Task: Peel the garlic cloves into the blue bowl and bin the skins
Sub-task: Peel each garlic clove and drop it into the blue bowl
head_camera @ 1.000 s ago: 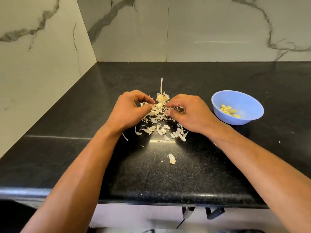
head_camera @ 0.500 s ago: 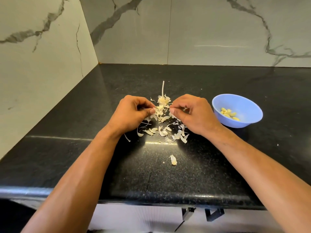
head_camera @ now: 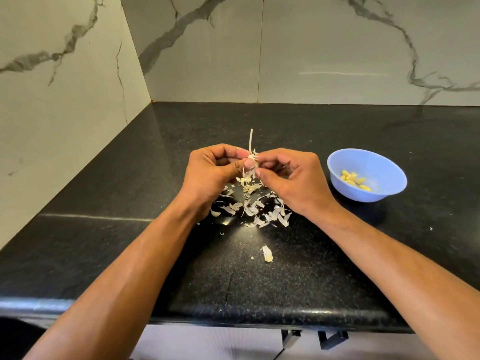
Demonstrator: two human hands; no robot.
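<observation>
Midway: left hand [head_camera: 213, 172] and right hand [head_camera: 291, 178] both pinch the remaining garlic piece [head_camera: 251, 162] above loose skins [head_camera: 253, 209]; peeled cloves [head_camera: 354, 179] lie in the blue bowl [head_camera: 389, 167], right. Skins remain unbinned.

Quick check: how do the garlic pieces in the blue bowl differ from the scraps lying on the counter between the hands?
The peeled cloves are plump, smooth and yellow; the skins are thin, papery, curled and whitish. The cloves sit gathered inside the blue bowl; the skins lie scattered loose on the black counter, one stray skin nearer the edge. Both are small garlic bits.
</observation>
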